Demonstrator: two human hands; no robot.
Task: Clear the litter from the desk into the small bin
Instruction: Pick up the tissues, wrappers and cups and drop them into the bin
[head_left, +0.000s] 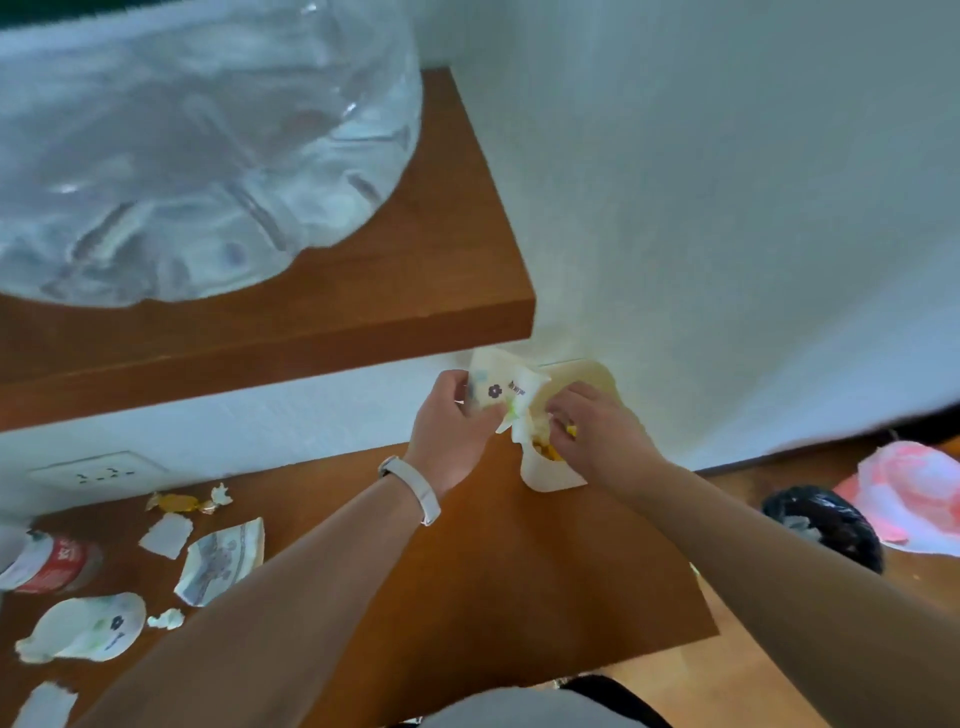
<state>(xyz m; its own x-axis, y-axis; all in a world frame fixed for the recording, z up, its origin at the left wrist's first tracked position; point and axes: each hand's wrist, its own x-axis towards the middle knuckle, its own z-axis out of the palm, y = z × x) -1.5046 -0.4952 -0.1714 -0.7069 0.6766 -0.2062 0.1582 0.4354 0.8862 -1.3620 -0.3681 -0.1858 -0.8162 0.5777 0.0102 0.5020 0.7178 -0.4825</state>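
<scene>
While both hands work at the small bin (550, 475) on the desk's (519, 571) far right corner, I see left hand (451, 427) fingers pinched on a flowered wrapper (498, 387) over its rim, right hand (597, 431) fingertips pressed together into the litter inside, more scraps (221, 558) near the desk's left edge
</scene>
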